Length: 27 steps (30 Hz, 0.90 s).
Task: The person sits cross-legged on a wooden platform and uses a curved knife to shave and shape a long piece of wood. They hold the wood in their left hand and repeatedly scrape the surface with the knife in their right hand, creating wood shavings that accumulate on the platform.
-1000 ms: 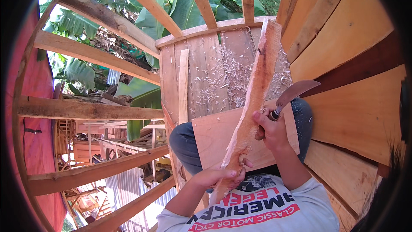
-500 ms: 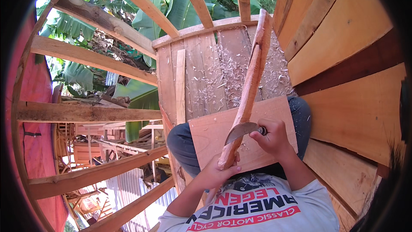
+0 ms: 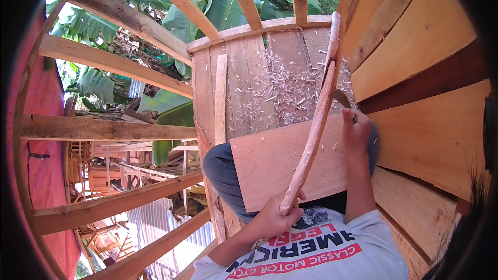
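Observation:
My left hand (image 3: 276, 215) is closed around the near end of a long, slightly curved wooden stick (image 3: 313, 148). The stick slants up and away to the right, with a split or notch along its far half. My right hand (image 3: 357, 127) grips a knife with a curved blade (image 3: 340, 98); its handle is mostly hidden in the fist. The blade lies at the right side of the stick, past its middle; whether it touches I cannot tell. A flat wooden board (image 3: 280, 161) rests across my lap beneath the stick.
Curled shavings (image 3: 295, 91) litter the plank floor (image 3: 205, 93) ahead. A narrow wooden strip (image 3: 220, 98) lies there at the left. Open slats (image 3: 114, 67) border the left and far sides. Wide boards (image 3: 415, 72) form the right side, close to my right arm.
The knife has moved from near my left hand up and right along the stick. The stick's far end has swung right, and my left hand has shifted slightly right and nearer.

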{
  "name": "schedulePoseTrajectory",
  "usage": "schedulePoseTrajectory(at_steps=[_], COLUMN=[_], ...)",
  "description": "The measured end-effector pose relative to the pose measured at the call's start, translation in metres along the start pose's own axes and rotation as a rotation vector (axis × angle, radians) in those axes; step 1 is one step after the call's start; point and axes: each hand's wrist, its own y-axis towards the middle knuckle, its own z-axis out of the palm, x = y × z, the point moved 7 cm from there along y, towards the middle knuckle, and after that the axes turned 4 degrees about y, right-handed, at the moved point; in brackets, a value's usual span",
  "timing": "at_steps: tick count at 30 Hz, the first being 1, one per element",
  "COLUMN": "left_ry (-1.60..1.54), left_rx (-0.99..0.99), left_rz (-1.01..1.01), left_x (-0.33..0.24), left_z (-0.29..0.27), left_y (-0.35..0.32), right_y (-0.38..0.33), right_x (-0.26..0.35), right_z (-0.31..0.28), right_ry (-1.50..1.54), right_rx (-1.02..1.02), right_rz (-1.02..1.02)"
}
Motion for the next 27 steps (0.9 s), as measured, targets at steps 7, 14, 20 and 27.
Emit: schedulePoseTrajectory(at_steps=[7, 14, 20, 27], left_ry=[-0.326, -0.204, 0.003, 0.098], left_rx=[0.011, -0.057, 0.063, -0.157], left_rz=[-0.214, -0.071, -0.142, -0.122], left_x=[0.000, -0.026, 0.000, -0.009], left_z=[-0.020, -0.022, -0.003, -0.033], left_y=[0.004, 0.016, -0.002, 0.010], right_y=[-0.003, -0.060, 0.012, 0.019], right_x=[0.052, 0.069, 0.009, 0.010], right_z=[-0.021, 0.024, -0.010, -0.033], right_ry=[-0.066, -0.130, -0.034, 0.059], right_rx=[0.153, 0.353, -0.034, 0.075], right_rz=[-0.313, -0.423, -0.079, -0.062])
